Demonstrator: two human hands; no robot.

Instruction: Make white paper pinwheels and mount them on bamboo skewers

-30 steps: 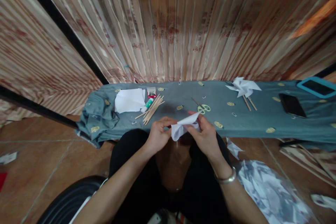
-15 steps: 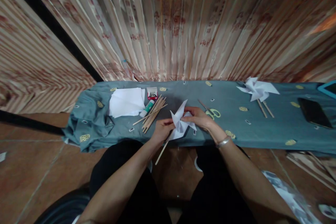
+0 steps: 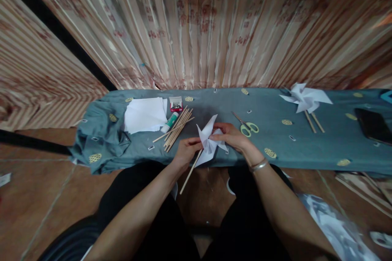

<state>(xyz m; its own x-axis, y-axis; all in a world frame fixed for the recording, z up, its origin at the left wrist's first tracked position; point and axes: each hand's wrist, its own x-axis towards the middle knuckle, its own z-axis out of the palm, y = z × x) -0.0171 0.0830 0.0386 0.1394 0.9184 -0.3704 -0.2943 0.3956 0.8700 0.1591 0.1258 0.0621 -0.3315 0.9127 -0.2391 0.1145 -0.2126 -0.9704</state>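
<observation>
A white paper pinwheel (image 3: 208,155) is between my two hands above the front edge of the cloth-covered table. Its wooden stick (image 3: 190,173) slants down to the left past the edge. My left hand (image 3: 187,149) is closed at the pinwheel's left side, by the top of the stick; the fingertips are partly hidden behind the paper. From the right, my right hand (image 3: 229,133) pinches the pinwheel near its centre, thumb in front and fingers behind the blades.
Left on the table (image 3: 269,130) lie white paper sheets (image 3: 143,115), a glue stick (image 3: 170,122), several wooden sticks (image 3: 177,132) and a small red box (image 3: 176,105) of metal pins. Scissors (image 3: 248,128), finished pinwheels (image 3: 306,98) and a dark phone (image 3: 373,125) lie to the right.
The camera view has shifted slightly, so the table's things sit a little higher in the picture. Both hands keep their hold on the pinwheel, with hardly any movement of the fingers.
</observation>
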